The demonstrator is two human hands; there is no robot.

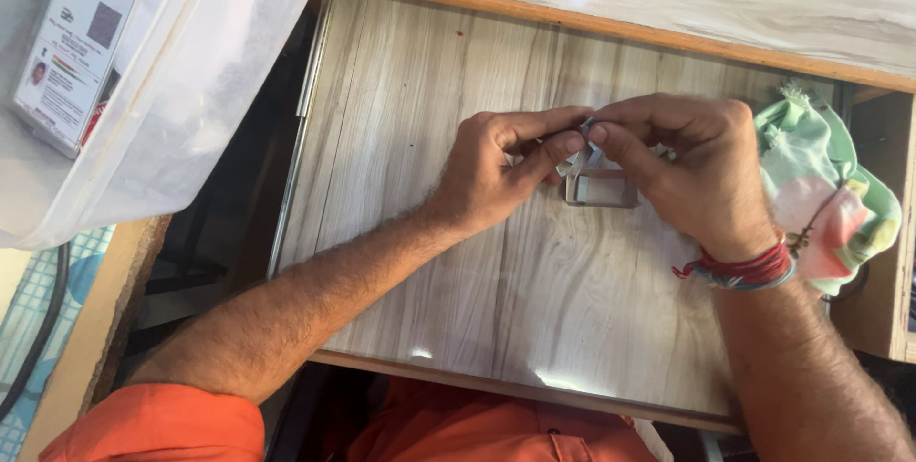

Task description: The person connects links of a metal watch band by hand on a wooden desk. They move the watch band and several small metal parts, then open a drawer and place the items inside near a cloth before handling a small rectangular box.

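— While both hands meet over the wooden shelf (429, 233), where does the small metal frame (601, 187) lie?
— At six o'clock beneath the fingertips. The left hand (496, 171) and right hand (692, 171) pinch a small grey piece (584, 142) between them, just above the frame.
— And the cloth (825, 190)?
— At three o'clock of the right hand.

Hands meeting, fingers pinched

Left hand (496, 171) and right hand (682, 171) curl fingertip to fingertip above the tray (429, 90); forearms angle inward.

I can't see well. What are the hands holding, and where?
Both hands, left hand and right hand, pinch a small grey metal piece at its top edge.
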